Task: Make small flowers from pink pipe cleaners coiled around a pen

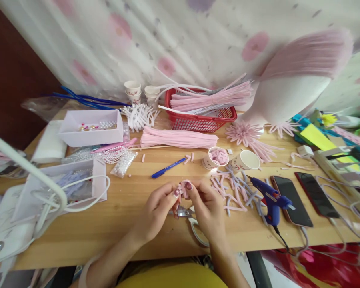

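Observation:
Between my fingertips is a small curled pink pipe-cleaner piece (184, 189), pinched from both sides. My left hand (160, 210) closes on its left edge, and my right hand (208, 208) grips the right edge with the thumb on top. Below my hands lie scissors (195, 230) with white handles, their blades partly hidden. Just beyond, a paper cup (210, 162) holds pink curled pieces (218, 155), and another paper cup (247, 161) leans beside it. Cut pink and grey pipe-cleaner lengths (237, 191) are scattered right of my right hand.
A blue glue gun (271, 200) and two phones (292, 200) lie at right. A blue pen (168, 168), a pink pipe-cleaner bundle (178, 138) and a red basket (195, 122) are ahead. White boxes (91, 138) and a lamp arm (27, 164) stand left; a mannequin head (283, 94) is at back right.

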`<state>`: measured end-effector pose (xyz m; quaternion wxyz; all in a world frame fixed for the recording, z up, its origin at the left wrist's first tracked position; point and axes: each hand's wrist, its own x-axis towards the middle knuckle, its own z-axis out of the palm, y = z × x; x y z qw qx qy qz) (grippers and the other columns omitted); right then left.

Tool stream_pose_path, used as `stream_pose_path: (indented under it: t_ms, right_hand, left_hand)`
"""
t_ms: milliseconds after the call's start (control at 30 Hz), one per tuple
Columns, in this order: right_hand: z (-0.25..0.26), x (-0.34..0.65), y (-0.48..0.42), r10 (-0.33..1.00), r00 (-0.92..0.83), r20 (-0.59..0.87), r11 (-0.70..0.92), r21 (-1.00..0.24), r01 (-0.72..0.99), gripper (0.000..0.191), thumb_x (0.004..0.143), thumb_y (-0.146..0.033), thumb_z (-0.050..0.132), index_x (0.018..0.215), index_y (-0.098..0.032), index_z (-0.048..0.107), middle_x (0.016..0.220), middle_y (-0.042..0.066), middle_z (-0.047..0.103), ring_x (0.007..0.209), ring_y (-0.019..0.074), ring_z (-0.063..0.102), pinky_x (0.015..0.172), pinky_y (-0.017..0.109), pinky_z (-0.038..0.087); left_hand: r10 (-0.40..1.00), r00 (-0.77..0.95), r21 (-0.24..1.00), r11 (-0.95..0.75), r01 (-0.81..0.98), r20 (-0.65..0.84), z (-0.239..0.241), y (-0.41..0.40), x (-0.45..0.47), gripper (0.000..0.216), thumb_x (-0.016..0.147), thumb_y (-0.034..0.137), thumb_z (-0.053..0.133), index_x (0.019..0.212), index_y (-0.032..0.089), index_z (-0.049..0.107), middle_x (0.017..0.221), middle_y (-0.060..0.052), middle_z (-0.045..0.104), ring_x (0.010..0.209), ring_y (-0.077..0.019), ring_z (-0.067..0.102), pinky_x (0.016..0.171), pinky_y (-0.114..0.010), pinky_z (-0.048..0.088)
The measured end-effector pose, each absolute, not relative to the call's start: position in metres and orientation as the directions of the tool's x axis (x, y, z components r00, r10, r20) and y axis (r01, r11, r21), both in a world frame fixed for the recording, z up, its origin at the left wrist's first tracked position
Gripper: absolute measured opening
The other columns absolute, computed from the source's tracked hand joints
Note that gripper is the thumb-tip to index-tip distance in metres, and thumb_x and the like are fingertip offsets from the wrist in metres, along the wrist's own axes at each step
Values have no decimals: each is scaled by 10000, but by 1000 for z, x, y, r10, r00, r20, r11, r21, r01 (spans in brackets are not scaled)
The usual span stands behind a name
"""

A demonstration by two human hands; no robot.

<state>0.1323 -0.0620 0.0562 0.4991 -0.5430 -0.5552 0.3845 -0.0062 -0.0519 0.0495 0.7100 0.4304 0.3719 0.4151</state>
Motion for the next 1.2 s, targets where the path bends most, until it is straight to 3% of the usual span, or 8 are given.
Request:
stream_pose_path:
  t_ms: [267,467,633,833,967,1133,1200]
  right_hand:
    - [59,133,-63,996,-6,91,91,-988,128,206,968,-264,518,915,-216,711,770,5,696,733,127,652,681,199,506]
    - [55,131,-64,997,-12,75,76,-983,168,192,955,-268,543,931,-217,726,753,7,705,707,130,661,650,197,507]
    - [53,131,-65,992,-18,122,122,-950,288,181,955,-261,533,889,-206,692,745,4,699,690,131,650,637,207,486]
    - [47,127,-67,983,21,182,153,-881,448,171,980,-218,458,898,-203,606,815,12,681,745,141,628,693,244,454]
    - [45,124,-67,976,21,217,180,-857,483,154,975,-210,442,883,-201,565,819,18,649,749,153,596,687,265,430]
    - [47,118,-65,988,89,123,83,-929,361,210,987,-220,407,808,-205,517,736,-9,591,653,134,539,606,248,401]
    - [47,115,-65,988,123,98,60,-957,283,234,989,-246,413,776,-205,499,695,-21,553,618,126,507,579,239,396]
  left_hand:
    - [974,202,992,111,-54,-98,53,-51,-14,161,929,357,564,871,206,563,819,9,595,713,-118,592,617,-194,535]
    - [982,156,994,-105,6,103,47,-52,-18,30,922,213,573,942,225,592,865,14,612,714,-104,638,661,-196,559]
    - [893,200,872,-442,211,404,45,-49,-22,167,901,63,558,940,213,620,874,0,626,814,-107,630,729,-186,526]
    - [798,333,705,-600,377,502,47,-47,-26,137,892,41,563,914,175,583,833,-27,671,790,-131,655,733,-220,506]
    - [789,330,668,-615,420,519,50,-49,-23,122,881,60,565,908,178,582,815,-30,694,752,-142,676,713,-228,512]
    - [888,263,778,-457,430,376,51,-54,-17,115,879,101,549,898,199,606,820,-24,706,763,-159,690,730,-244,525]
    - [934,227,874,-341,345,275,53,-54,-16,90,874,132,561,882,200,619,838,-26,707,769,-166,692,737,-257,539]
